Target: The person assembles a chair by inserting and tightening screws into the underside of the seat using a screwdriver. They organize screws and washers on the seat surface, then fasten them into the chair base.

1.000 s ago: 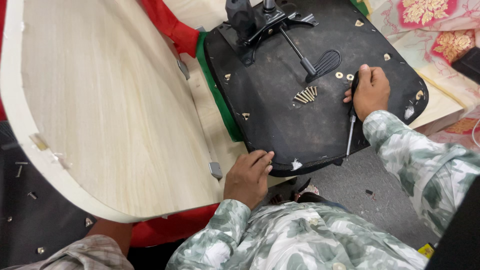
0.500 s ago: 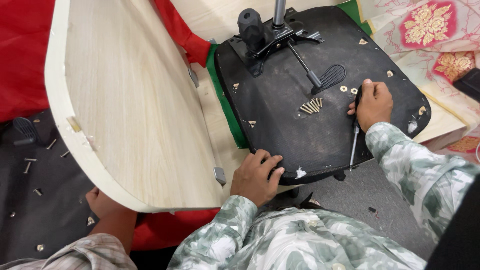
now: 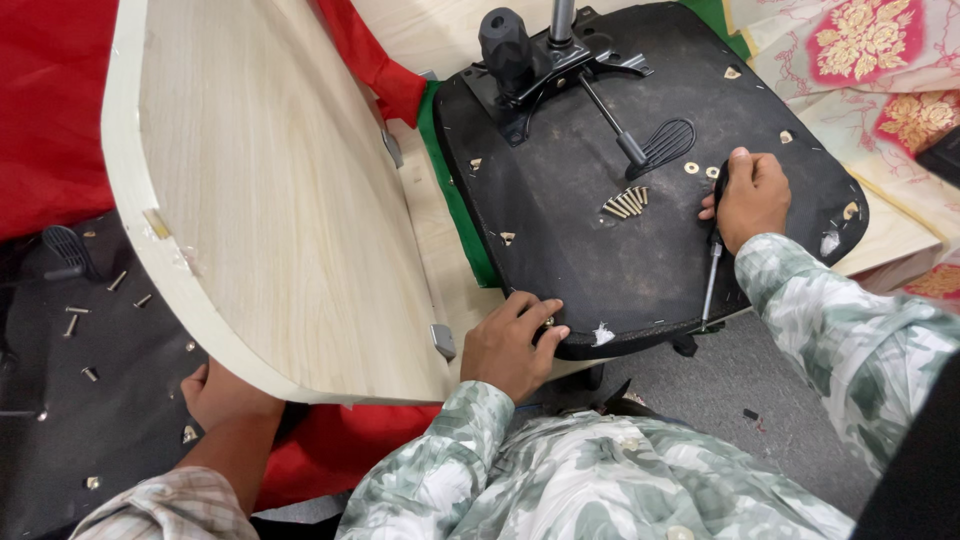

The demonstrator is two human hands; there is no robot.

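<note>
Left hand (image 3: 510,345) resting on near edge of black seat (image 3: 590,260). Right hand (image 3: 752,197) gripping screwdriver (image 3: 710,275), close to little pile of screws (image 3: 626,203). Curved wood panel (image 3: 260,190) standing at left.

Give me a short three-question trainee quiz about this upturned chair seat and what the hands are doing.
1. True or false: the right hand holds a screwdriver.
2. Where does the left hand rest? A) on the lever B) on the near edge of the black seat base C) on the wooden panel
3. What lies loose beside the lever's paddle grip?

Key: 1 true; 2 B; 3 a small pile of screws.
</note>
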